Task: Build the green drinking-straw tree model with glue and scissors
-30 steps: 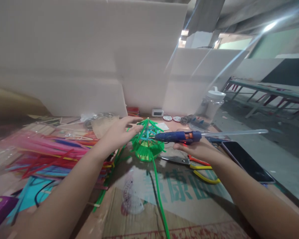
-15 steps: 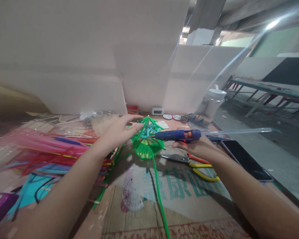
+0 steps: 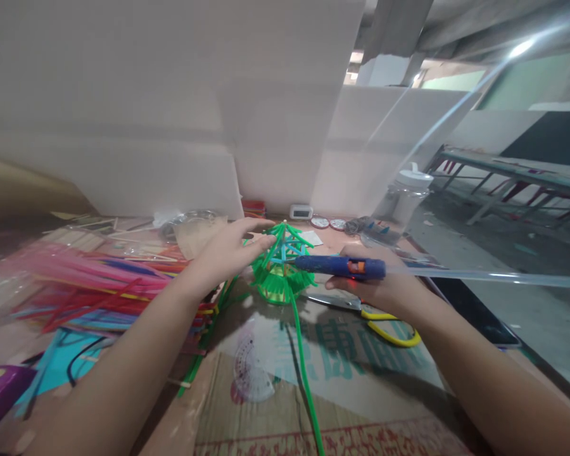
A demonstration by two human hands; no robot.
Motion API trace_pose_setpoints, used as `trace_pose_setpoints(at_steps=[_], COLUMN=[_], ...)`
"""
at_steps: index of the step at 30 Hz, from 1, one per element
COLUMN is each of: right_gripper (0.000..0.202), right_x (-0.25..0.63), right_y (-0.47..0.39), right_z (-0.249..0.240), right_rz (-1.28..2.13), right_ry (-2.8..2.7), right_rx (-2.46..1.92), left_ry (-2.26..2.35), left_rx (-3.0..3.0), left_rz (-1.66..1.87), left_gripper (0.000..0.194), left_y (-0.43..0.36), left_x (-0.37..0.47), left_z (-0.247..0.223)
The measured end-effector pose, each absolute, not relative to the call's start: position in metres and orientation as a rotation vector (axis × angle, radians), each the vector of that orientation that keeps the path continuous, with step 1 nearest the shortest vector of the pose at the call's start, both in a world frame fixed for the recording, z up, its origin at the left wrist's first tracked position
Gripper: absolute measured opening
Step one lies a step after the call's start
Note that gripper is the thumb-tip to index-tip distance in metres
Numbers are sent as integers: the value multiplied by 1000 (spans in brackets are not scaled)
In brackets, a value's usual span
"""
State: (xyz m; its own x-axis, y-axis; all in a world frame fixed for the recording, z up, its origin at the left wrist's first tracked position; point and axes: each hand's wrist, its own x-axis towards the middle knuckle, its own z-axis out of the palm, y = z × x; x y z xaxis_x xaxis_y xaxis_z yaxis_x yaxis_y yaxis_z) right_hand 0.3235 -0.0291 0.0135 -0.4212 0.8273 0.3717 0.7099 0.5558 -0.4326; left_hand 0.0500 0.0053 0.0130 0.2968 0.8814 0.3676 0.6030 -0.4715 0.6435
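A small tiered model of green pipe cleaners (image 3: 278, 285) with light blue strips in its upper frame stands upright at the middle of the table. My left hand (image 3: 240, 250) grips its upper left side, the thumb in front and the fingers partly hidden behind. My right hand (image 3: 375, 288) is closed round a blue hot glue gun (image 3: 339, 266), whose nozzle meets the front of the model's upper frame. A clear glue stick (image 3: 494, 275) juts from the gun's rear. One long green pipe cleaner (image 3: 301, 361) runs from the model's base toward me.
Scissors (image 3: 392, 328) with yellow handles lie beneath my right hand, beside a dark phone (image 3: 470, 310). A clear protractor (image 3: 251, 373) lies in front of the model. Many coloured pipe cleaners (image 3: 118, 278) heap at left. A lidded plastic bottle (image 3: 408, 193) and small clock (image 3: 301, 211) stand behind.
The glue gun has shifted slightly down, its rear end tilting lower, and the glue stick has swung down toward the right. My left hand and the model have barely moved.
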Motion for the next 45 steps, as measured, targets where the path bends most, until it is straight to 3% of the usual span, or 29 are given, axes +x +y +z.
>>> trace_pose_setpoints(at_steps=[25,45], right_gripper=[39,27], right_x=[322,321], right_y=[-37,-38], right_z=[19,26], right_rz=[143,170], right_ry=[-2305,-2325], right_rx=[-1282,-1117], left_ry=[1306,1290], left_rx=[2221,2220], left_rz=[1008,1000], left_gripper=[39,40], left_y=[7,6], left_x=[50,51], left_z=[12,13])
